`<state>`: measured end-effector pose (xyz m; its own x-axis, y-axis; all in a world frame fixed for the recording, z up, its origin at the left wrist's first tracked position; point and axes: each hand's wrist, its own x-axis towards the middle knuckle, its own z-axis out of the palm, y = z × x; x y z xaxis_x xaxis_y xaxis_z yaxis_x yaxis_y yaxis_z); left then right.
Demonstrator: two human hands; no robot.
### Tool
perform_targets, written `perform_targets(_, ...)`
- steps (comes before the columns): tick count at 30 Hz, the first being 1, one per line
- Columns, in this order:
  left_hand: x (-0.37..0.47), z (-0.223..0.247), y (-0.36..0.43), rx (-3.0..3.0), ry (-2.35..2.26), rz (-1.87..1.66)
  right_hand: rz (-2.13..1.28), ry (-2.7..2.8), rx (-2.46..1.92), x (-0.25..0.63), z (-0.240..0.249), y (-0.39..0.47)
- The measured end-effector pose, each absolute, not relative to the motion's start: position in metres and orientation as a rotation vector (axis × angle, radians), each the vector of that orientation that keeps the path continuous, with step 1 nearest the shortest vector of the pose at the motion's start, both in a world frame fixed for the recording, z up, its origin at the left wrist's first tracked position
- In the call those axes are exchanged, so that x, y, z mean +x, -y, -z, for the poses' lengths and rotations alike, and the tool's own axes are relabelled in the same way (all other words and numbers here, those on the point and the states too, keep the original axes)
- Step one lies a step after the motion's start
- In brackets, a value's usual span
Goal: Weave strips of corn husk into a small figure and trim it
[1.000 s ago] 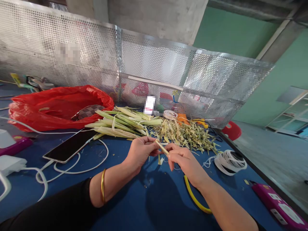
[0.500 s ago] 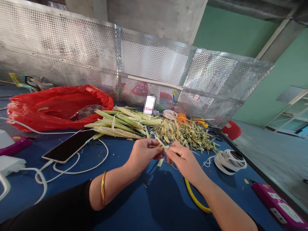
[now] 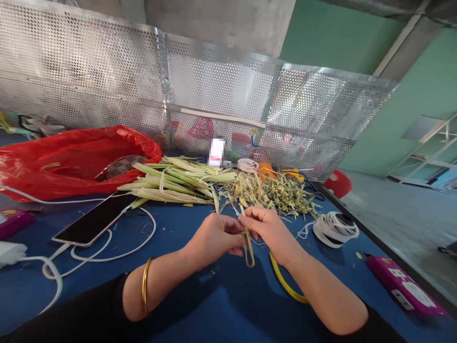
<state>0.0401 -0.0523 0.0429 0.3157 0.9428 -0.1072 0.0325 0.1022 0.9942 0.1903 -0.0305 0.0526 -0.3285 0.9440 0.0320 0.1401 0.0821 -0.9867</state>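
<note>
My left hand (image 3: 216, 238) and my right hand (image 3: 269, 231) meet over the blue table, their fingertips close together. Both are closed on a narrow pale-yellow husk strip (image 3: 250, 255), whose looped lower end hangs beneath the fingers. Thin white string shows near the fingertips, but how it runs there is hidden. Long green and cream husks (image 3: 178, 183) lie bundled beyond my left hand. Behind my right hand spreads a heap of short dried yellow-green pieces (image 3: 282, 193). A yellow ring (image 3: 285, 286) rests partly under my right forearm.
To the right are a spool of white string (image 3: 335, 229) and a purple power strip (image 3: 402, 286). A phone (image 3: 94, 219) with a white cable and a red plastic bag (image 3: 78, 162) occupy the left. Perforated metal panels (image 3: 217, 81) stand along the back.
The strip between my fingers now hangs downward as a long loop; before, it pointed up and away. My right hand has shifted slightly left and turned. The view has swung slightly right.
</note>
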Motion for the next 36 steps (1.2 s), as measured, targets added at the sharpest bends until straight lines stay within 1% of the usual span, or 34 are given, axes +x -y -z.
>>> perform_targets(4,0.040,-0.050,0.056,1.259,-1.004,-0.756,-1.394,1.296,-1.042,0.193,-0.050,0.025)
perform_targets(11,0.039,-0.052,0.058,1.195,-0.960,-0.666,-1.295,0.897,-1.030,0.200,-0.046,0.009)
perform_targets(18,0.037,-0.057,0.057,1.208,-0.923,-0.645,-1.323,0.816,-0.978,0.199,-0.045,0.008)
perform_targets(26,0.041,-0.053,0.058,1.176,-0.969,-0.691,-1.342,0.970,-0.827,0.191,-0.042,0.014)
perform_targets(29,0.039,-0.053,0.055,1.097,-0.984,-0.788,-1.375,1.072,-0.820,0.196,-0.047,0.014)
perform_targets(31,0.035,-0.054,0.052,1.032,-0.994,-0.872,-1.362,1.264,-0.873,0.201,-0.051,0.013)
perform_targets(33,0.032,-0.054,0.049,0.987,-0.986,-0.930,-1.278,1.604,-0.936,0.207,-0.055,0.011)
perform_targets(36,0.028,-0.053,0.045,0.947,-0.962,-0.978,-1.008,2.027,-0.998,0.211,-0.057,0.010)
